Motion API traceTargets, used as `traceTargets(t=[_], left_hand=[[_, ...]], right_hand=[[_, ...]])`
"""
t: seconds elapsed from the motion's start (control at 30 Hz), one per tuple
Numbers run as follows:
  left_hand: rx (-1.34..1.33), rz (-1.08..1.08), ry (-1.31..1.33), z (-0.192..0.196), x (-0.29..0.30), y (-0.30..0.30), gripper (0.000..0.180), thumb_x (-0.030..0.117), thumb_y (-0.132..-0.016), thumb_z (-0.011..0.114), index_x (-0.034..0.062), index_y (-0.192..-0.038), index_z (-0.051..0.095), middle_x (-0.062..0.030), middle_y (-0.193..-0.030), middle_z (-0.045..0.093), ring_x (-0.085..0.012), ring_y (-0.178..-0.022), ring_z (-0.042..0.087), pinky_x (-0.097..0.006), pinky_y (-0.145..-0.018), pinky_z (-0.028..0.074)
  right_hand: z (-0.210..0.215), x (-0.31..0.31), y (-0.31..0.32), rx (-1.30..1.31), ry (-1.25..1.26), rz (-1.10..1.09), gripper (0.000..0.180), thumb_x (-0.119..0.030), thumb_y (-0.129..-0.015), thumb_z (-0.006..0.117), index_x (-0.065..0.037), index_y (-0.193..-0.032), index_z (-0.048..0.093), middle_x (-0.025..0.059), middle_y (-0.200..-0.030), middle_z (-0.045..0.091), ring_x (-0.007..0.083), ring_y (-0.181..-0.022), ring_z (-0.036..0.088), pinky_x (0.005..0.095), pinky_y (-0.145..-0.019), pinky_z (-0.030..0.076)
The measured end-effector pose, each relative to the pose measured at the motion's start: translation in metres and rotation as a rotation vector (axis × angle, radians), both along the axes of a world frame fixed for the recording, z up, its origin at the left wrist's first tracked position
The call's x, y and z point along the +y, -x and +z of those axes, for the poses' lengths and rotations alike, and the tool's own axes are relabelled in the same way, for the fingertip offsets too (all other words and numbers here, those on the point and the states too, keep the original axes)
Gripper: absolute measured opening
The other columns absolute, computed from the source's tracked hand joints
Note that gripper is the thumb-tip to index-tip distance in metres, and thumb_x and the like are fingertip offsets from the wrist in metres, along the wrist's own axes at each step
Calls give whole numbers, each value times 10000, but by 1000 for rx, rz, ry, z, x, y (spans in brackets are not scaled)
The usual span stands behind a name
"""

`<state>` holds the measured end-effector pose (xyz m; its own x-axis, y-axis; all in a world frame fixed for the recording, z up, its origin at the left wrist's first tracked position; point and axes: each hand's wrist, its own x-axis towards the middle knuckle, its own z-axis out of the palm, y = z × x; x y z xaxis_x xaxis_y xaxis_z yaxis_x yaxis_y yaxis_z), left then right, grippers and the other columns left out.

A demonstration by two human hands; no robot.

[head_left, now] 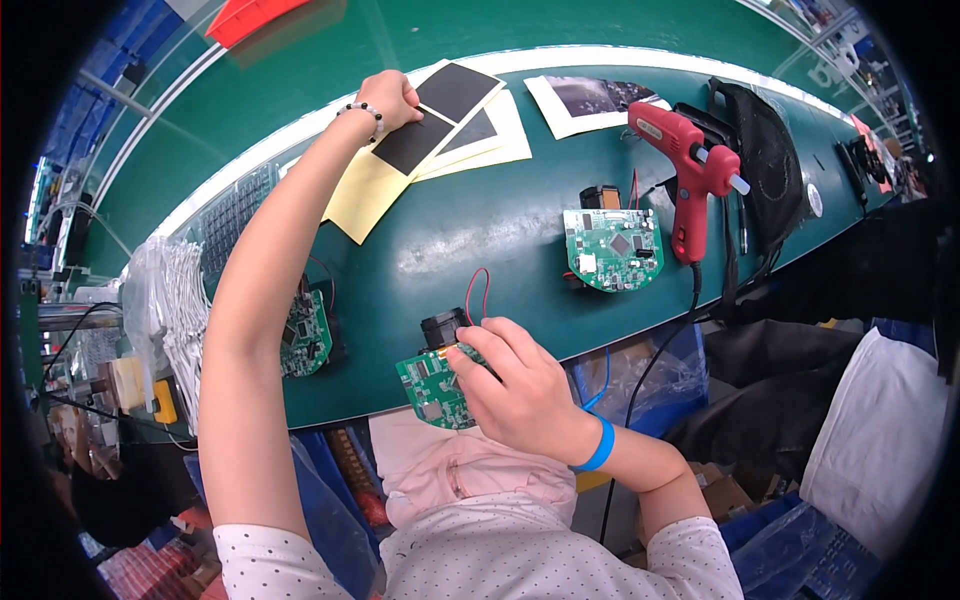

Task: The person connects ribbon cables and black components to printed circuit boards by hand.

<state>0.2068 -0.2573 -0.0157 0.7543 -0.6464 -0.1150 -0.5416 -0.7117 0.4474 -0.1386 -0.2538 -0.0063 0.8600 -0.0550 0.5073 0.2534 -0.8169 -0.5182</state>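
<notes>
The left hand [392,98] reaches far across the green worktop [480,230] to its far edge, fingers pinched together on a black rectangular adhesive pad [412,142] that lies on a pale yellow backing sheet [365,190]; two more black pads [458,90] sit on cream sheets just beside it. The right hand [515,385] stays at the near edge, fingers closed around a round green circuit board [432,388] that it holds tilted over the worktop's edge, with a small black block [443,325] and a looping red wire [478,290] attached just behind it. A second green circuit board [612,248] lies flat near the middle of the worktop, and a third green board [305,335] rests by the near edge, partly hidden under the left forearm. A red glue gun [688,175] stands toward the right end, its black cord trailing over the near edge, beside a black mesh bag [765,165]. A bundle of white cables in clear plastic [170,300] lies at the left end.
</notes>
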Motion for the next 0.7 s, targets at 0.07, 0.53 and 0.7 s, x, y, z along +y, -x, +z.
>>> traceTargets(t=[0.07,0.53,0.7], left_hand=[[-12,-18,-25,1,-1,0,214,99,-673,775,22,-803,623,-119,-887,657,-234,-856,626,-321,-764,494],[-8,16,12,-16,2,-20,341,123,-816,666,40,-1076,462,-88,-881,627,-156,-763,608,-284,-719,480],[112,44,-26,-17,3,-31,311,95,-855,562,1,-1106,405,-120,-816,608,-168,-649,593,-287,-677,478]], right_hand=[[-2,-1,0,-19,34,12,342,-79,-643,630,14,-971,601,147,-1042,546,315,-978,540,324,-651,484],[5,2,0,31,-21,-9,319,-7,-633,656,1,-948,611,134,-1025,562,321,-959,548,372,-778,494],[4,3,1,40,-31,-3,323,-7,-637,655,-2,-957,609,136,-1035,560,323,-964,546,377,-788,491]])
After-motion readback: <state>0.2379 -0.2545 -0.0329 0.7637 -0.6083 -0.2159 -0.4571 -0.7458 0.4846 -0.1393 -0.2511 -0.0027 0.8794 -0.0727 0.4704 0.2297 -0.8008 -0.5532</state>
